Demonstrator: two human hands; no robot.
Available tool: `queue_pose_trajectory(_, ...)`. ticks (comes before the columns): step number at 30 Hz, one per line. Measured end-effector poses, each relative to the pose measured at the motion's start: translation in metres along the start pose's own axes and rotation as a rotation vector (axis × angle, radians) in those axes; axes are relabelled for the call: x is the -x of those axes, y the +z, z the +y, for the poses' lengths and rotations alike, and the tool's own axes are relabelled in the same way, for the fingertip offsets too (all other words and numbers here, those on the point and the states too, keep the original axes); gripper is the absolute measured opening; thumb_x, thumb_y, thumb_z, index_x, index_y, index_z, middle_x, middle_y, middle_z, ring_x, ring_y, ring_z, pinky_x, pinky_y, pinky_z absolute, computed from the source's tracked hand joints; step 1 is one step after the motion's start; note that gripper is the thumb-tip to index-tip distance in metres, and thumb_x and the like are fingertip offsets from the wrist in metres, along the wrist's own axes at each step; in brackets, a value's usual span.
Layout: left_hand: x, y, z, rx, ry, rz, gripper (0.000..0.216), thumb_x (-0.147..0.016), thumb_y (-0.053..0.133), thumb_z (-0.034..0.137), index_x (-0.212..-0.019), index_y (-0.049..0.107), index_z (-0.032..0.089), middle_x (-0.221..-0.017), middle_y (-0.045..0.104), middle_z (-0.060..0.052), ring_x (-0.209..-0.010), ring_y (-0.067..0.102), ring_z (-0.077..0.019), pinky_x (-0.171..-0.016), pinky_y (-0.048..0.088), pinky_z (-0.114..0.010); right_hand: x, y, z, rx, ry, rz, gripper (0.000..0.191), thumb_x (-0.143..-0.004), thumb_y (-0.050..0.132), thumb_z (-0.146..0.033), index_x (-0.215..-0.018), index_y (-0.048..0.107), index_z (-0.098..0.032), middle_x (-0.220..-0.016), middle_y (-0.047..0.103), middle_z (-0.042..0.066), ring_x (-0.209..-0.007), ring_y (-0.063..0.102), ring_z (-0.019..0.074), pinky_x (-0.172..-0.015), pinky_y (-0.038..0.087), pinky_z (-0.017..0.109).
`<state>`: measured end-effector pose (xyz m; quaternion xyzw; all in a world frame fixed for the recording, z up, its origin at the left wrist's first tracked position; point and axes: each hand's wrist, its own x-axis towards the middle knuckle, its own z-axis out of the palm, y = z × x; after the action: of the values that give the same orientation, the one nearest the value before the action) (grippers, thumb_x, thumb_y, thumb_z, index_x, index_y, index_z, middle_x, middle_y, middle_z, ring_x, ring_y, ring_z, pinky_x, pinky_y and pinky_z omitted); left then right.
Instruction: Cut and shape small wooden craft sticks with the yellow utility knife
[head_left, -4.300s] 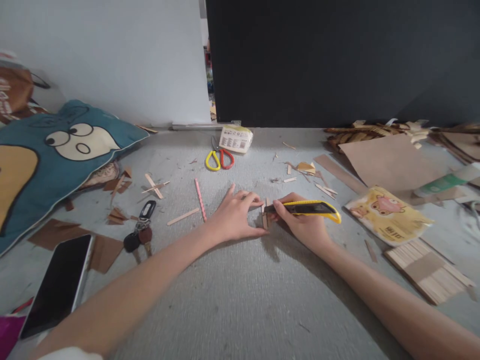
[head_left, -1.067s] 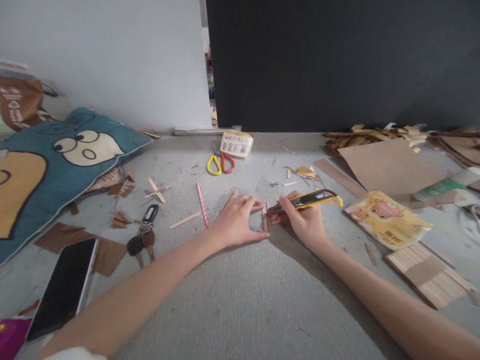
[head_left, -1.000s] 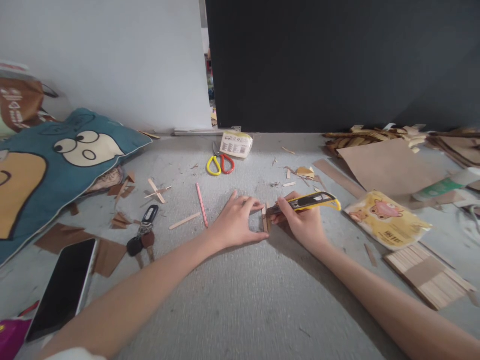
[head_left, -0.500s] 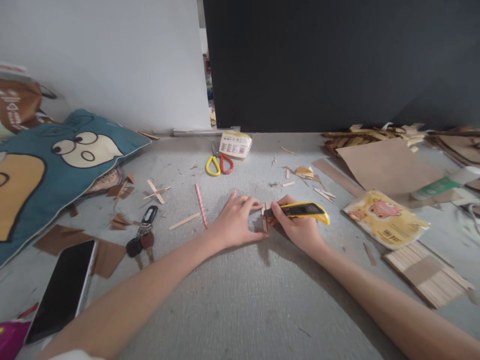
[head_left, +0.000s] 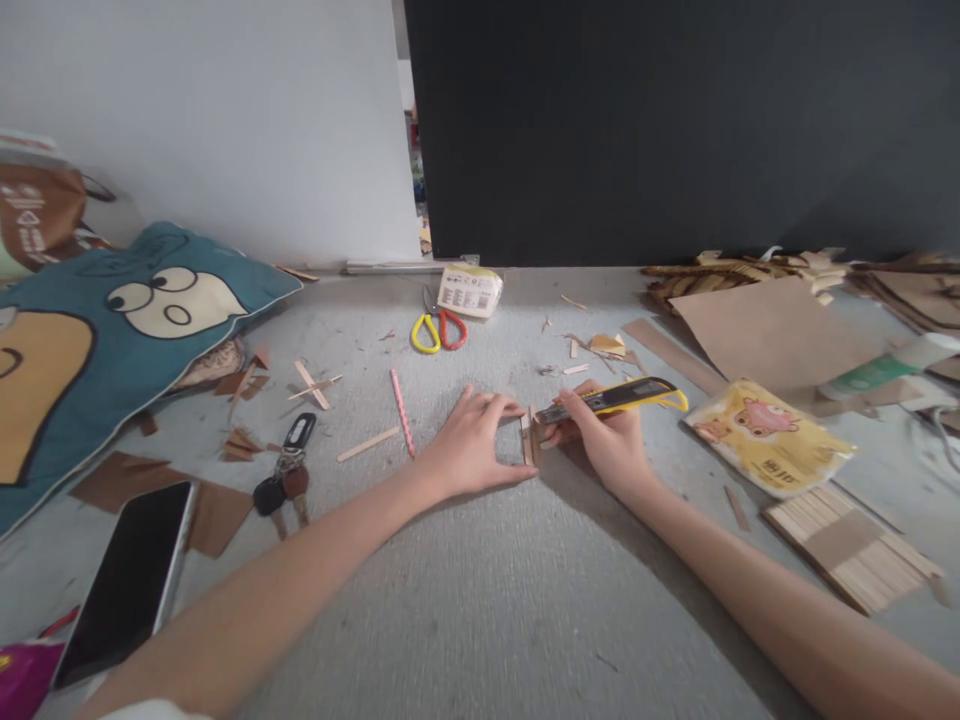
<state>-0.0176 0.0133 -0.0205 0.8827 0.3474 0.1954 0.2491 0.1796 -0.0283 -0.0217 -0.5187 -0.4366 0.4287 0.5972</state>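
Between thumb and fingers, my left hand (head_left: pixel 472 445) grips a small piece of wooden craft stick (head_left: pixel 527 441) by its two ends on the grey tabletop. A brown strip lies along that piece's right side. My right hand (head_left: pixel 604 435) is closed around a yellow and black utility knife (head_left: pixel 615 398), its front end pointing left beside the wood. Whether the blade touches the piece I cannot tell. Left of my left hand lie a pink twisted stick (head_left: pixel 402 412) and a loose craft stick (head_left: pixel 367 443).
Scissors (head_left: pixel 439 328) lie beside a small white packet (head_left: pixel 470 290) at the back. On the right are a yellow packet (head_left: pixel 770 437), a bundle of craft sticks (head_left: pixel 855 545) and a glue tube (head_left: pixel 889 367). A phone (head_left: pixel 124 580), keys (head_left: pixel 281 485) and a blue cushion (head_left: pixel 135 330) occupy the left.
My right hand has shifted slightly right with the utility knife, which now tilts with its rear end higher. My left hand keeps its hold on the wood piece.
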Motion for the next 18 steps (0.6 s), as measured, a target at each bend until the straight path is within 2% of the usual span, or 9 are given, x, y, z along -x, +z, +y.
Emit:
queue_pose_trajectory(7, -0.0005, -0.0023, 0.0009, 0.046, -0.016, -0.017, 0.084, -0.072, 0.088, 0.045, -0.141, 0.046, 0.025, -0.147, 0.054, -0.015, -0.143, 0.045, -0.0363, -0.120, 0.037, -0.060, -0.0002, -0.0007, 0.0029, -0.014, -0.024, 0.062, 0.037, -0.083, 0.077, -0.057, -0.074, 0.060, -0.025, -0.058, 0.070, 0.000, -0.046, 0.066, 0.0172, -0.047, 0.059, 0.030)
queue_pose_trajectory(13, -0.0007, 0.0003, -0.0034, 0.050, 0.008, 0.041, 0.067, -0.085, 0.078, 0.042, -0.142, 0.047, 0.024, -0.137, 0.054, -0.014, -0.133, 0.049, -0.0331, -0.111, 0.046, -0.054, -0.0011, 0.0010, 0.0031, -0.022, -0.043, 0.049, 0.041, -0.080, 0.080, -0.058, -0.073, 0.061, -0.023, -0.056, 0.069, 0.000, -0.045, 0.065, 0.0169, -0.044, 0.056, 0.027)
queue_pose_trajectory(16, -0.0006, 0.0035, -0.0052, -0.044, -0.043, 0.073, 0.073, -0.081, 0.081, 0.049, -0.143, 0.049, 0.026, -0.134, 0.051, -0.013, -0.132, 0.046, -0.0362, -0.110, 0.045, -0.057, -0.0018, 0.0008, 0.0049, -0.030, -0.042, 0.048, 0.041, -0.079, 0.080, -0.058, -0.073, 0.061, -0.023, -0.055, 0.069, 0.000, -0.044, 0.065, 0.0166, -0.044, 0.056, 0.027)
queue_pose_trajectory(18, -0.0008, 0.0052, -0.0058, -0.103, -0.096, 0.072, 0.079, -0.077, 0.082, 0.056, -0.144, 0.051, 0.026, -0.136, 0.049, -0.014, -0.137, 0.040, -0.0418, -0.114, 0.038, -0.064, -0.0021, 0.0000, 0.0069, -0.019, -0.045, 0.048, 0.041, -0.080, 0.079, -0.058, -0.073, 0.061, -0.023, -0.055, 0.068, -0.001, -0.044, 0.064, 0.0168, -0.045, 0.056, 0.028)
